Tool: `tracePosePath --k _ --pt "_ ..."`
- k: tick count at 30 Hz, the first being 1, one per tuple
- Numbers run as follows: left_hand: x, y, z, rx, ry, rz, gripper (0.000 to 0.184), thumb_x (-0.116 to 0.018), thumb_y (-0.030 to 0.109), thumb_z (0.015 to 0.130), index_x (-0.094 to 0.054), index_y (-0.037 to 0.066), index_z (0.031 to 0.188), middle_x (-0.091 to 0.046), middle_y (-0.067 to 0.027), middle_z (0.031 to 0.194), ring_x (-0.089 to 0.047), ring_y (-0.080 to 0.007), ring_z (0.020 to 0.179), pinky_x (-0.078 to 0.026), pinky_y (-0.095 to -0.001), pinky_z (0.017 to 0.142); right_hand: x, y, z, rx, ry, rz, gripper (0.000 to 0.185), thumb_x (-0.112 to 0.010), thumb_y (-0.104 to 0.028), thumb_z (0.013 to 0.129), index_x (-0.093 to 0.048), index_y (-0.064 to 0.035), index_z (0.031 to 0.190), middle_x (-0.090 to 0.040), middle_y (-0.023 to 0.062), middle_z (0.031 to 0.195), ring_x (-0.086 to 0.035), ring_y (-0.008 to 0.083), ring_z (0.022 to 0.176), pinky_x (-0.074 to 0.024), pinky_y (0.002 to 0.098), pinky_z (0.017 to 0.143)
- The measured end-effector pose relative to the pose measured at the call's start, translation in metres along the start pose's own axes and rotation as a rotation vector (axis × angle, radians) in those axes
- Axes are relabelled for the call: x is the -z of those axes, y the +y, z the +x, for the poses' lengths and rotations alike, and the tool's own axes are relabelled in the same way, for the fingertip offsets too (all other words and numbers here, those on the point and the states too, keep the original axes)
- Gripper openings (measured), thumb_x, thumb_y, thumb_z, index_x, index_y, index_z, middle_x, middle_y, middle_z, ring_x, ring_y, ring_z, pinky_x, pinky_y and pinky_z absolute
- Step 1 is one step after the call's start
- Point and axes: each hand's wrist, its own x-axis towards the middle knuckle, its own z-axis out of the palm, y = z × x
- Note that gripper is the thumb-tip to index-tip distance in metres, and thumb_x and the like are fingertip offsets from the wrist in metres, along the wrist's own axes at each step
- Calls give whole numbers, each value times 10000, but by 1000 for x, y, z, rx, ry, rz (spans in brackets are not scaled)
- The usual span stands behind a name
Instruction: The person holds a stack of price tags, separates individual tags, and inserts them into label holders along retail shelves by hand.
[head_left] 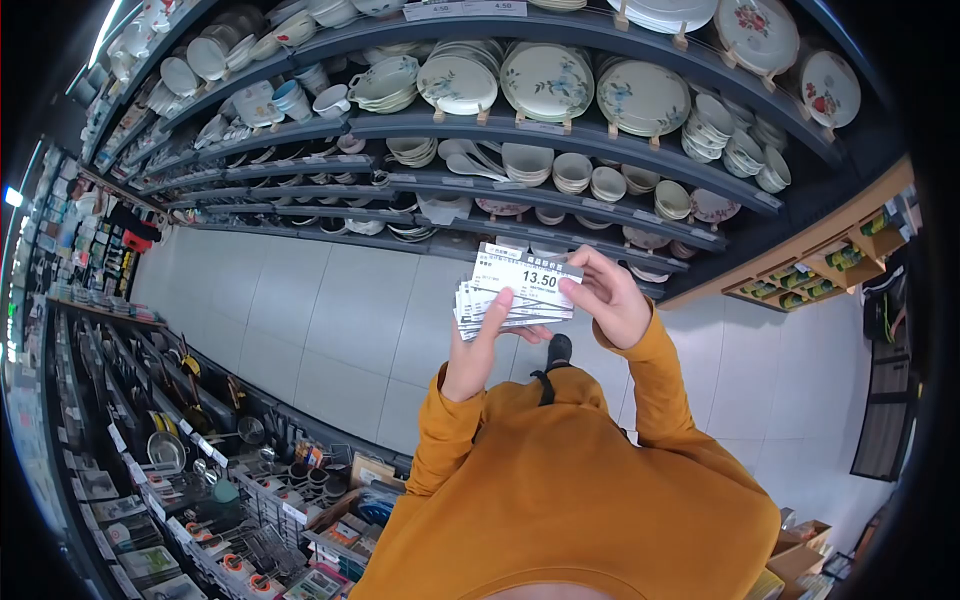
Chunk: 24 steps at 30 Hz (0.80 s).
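Observation:
In front of my chest I hold a fanned stack of white price tags (470, 310). My left hand (476, 352) is closed round the stack from below, with the thumb lying on top and fingertips showing beneath. The top price tag (520, 275) reads 13.50, and its smaller print is too fine to make out. My right hand (612, 300) pinches this tag at its right edge between thumb and fingers. Both arms are in mustard-coloured sleeves.
Long dark shelves (560, 125) ahead carry plates (545, 82), bowls (572, 172) and spoons. A rack of kitchen utensils (215, 515) runs along the lower left. Grey tiled floor (340, 300) lies between them. A wooden display unit (820, 270) stands at right, with cardboard boxes (798, 560) behind.

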Motion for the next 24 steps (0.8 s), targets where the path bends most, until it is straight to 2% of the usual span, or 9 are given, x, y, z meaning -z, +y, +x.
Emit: tracePosePath --k 2,5,10,14,19,21,24 --pt "0 1 9 2 -28 -24 328 -429 203 985 -552 -81 1092 -671 -169 907 -666 -225 713 -527 -306 628 7 -2 5 7 -12 -8 125 -548 -120 944 -502 -5 956 -574 81 1130 -546 112 996 -452 271 867" --pt "-8 1 27 -7 -48 -24 316 -425 185 986 -557 -86 1084 -668 -170 909 -666 -227 721 -529 -310 647 16 2 17 120 48 51 138 -539 -114 947 -531 7 1014 -571 97 1167 -559 122 1004 -453 273 872" --pt "-25 0 65 -6 -40 -25 310 -426 174 985 -561 -90 1076 -664 -163 892 -666 -228 735 -527 -310 661 36 0 39 138 157 108 258 -545 -90 935 -533 21 1168 -572 96 1166 -570 139 1010 -451 279 888" --pt "-33 -8 104 6 -83 -59 359 -418 158 983 -435 -70 1260 -649 -175 959 -665 -242 759 -538 -322 681 57 0 56 164 218 69 280 -549 -56 920 -529 31 1185 -554 102 1202 -557 157 1058 -440 288 915" --pt "-46 -12 155 30 -87 -117 589 -449 189 955 -172 15 1444 -611 -177 1082 -664 -259 764 -553 -358 680 88 2 87 245 252 -1 286 -516 -54 926 -520 48 1194 -502 126 1277 -514 188 1142 -419 299 948" --pt "-49 -14 173 23 -99 -105 605 -464 192 946 -167 20 1444 -611 -178 1082 -665 -266 774 -554 -365 681 100 2 100 246 266 30 277 -492 -79 942 -529 51 1184 -504 132 1274 -521 191 1130 -423 301 940" --pt "-49 -19 198 19 -105 -74 624 -484 193 934 -162 31 1443 -593 -186 1116 -664 -279 792 -556 -374 684 124 3 119 266 232 -95 277 -457 -126 962 -559 56 1144 -502 139 1279 -528 196 1114 -441 295 907"
